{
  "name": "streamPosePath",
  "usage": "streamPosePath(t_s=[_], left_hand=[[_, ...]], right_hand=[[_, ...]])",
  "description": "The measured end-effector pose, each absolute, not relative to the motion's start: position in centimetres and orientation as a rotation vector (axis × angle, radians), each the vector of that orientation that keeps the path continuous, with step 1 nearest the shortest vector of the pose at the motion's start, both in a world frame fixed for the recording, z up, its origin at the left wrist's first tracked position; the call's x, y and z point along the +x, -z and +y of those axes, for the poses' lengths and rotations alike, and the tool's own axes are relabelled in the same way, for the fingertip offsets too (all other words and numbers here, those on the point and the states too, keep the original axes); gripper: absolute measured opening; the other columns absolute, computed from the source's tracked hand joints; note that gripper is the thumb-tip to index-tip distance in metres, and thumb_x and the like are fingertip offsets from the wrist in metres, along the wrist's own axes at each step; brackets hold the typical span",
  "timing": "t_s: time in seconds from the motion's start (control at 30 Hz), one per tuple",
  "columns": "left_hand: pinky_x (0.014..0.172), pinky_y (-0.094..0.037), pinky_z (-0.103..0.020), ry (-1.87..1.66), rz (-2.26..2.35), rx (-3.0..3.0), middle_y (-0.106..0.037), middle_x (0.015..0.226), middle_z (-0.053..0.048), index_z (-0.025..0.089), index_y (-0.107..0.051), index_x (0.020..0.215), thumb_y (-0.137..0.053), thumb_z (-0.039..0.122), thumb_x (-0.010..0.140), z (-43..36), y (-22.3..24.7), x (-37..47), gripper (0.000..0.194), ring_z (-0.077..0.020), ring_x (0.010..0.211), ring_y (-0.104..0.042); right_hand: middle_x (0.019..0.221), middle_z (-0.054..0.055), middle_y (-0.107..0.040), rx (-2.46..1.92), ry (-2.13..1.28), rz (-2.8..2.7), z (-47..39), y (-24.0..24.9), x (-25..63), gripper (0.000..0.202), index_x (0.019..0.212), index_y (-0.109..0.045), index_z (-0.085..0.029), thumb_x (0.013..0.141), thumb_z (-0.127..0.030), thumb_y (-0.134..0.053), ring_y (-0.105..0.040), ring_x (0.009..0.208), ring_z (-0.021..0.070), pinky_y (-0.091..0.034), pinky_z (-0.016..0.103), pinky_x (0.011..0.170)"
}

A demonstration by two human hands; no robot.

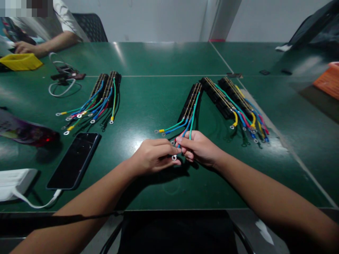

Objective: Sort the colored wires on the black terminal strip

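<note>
On the green table, a black terminal strip (191, 103) with brass bars lies in front of me, its green, blue and red wires running toward my hands. My right hand (202, 146) pinches a blue wire (187, 127) between thumb and fingers, and a green wire (194, 109) passes by the same fingers. My left hand (156, 155) is closed near a silver ring terminal (174, 157) at the wire's end; its fingertips meet my right hand's. Two other wires of this strip, ending in ring terminals (161, 131), lie loose on the left.
Two wired strips (109, 88) lie at the left, two more (233, 95) at the right. Left are a phone (74, 160), a white power bank (17, 183), a bottle (26, 128) and a cable (62, 93). An orange basket (328, 81) stands right. A person's arm (57, 42) rests far left.
</note>
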State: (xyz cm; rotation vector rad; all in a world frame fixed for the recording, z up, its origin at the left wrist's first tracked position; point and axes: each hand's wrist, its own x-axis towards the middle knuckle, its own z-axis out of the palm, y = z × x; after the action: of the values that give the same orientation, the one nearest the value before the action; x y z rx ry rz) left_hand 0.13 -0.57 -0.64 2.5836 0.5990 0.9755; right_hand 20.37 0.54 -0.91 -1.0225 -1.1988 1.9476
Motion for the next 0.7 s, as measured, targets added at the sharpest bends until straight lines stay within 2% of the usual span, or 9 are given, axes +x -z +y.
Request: streamPosePath(t_s=[0.27, 0.43, 0.57, 0.7], left_hand=[[0.055, -0.044, -0.017, -1.026, 0.691, 2.51, -0.07, 0.068, -0.001, 0.015, -0.064, 0.081, -0.062, 0.042, 0.09, -0.5, 0.2, 1.1, 0.029, -0.0084, 0.058, -0.063], [0.054, -0.043, -0.017, -0.989, 0.751, 2.43, -0.071, 0.067, 0.0, 0.015, -0.067, 0.081, -0.062, 0.036, 0.091, -0.6, -0.4, 1.5, 0.023, -0.008, 0.056, -0.064], [0.056, -0.044, -0.018, -1.014, 0.739, 2.448, -0.073, 0.07, -0.002, 0.015, -0.067, 0.081, -0.061, 0.039, 0.091, -0.7, -0.3, 1.3, 0.027, -0.0098, 0.06, -0.065], [0.055, -0.043, -0.019, -1.101, 0.766, 2.457, -0.069, 0.065, -0.001, 0.015, -0.067, 0.084, -0.064, 0.041, 0.089, -0.8, -0.1, 1.0, 0.027, -0.0095, 0.056, -0.062]], right_hand=[[0.044, -0.006, -0.05, -1.076, -1.842, -1.445, 0.4, 0.4, 20.0, 0.027, 0.073, -0.059, -0.014, 0.083, -0.037, -0.067, -0.039, 0.033, 0.0047, -0.03, 0.015, 0.033], [0.042, -0.005, -0.05, -1.105, -1.789, -1.526, 0.3, 0.4, 19.8, 0.028, 0.072, -0.059, -0.014, 0.083, -0.038, -0.067, -0.04, 0.035, 0.0062, -0.03, 0.016, 0.035], [0.043, -0.006, -0.049, -1.08, -1.815, -1.499, 0.3, 0.3, 19.9, 0.026, 0.073, -0.059, -0.014, 0.085, -0.037, -0.064, -0.038, 0.034, 0.0051, -0.029, 0.015, 0.034], [0.048, -0.006, -0.051, -1.037, -1.849, -1.484, 0.4, 0.4, 20.1, 0.027, 0.077, -0.059, -0.014, 0.087, -0.039, -0.062, -0.041, 0.034, 0.0044, -0.032, 0.014, 0.034]])
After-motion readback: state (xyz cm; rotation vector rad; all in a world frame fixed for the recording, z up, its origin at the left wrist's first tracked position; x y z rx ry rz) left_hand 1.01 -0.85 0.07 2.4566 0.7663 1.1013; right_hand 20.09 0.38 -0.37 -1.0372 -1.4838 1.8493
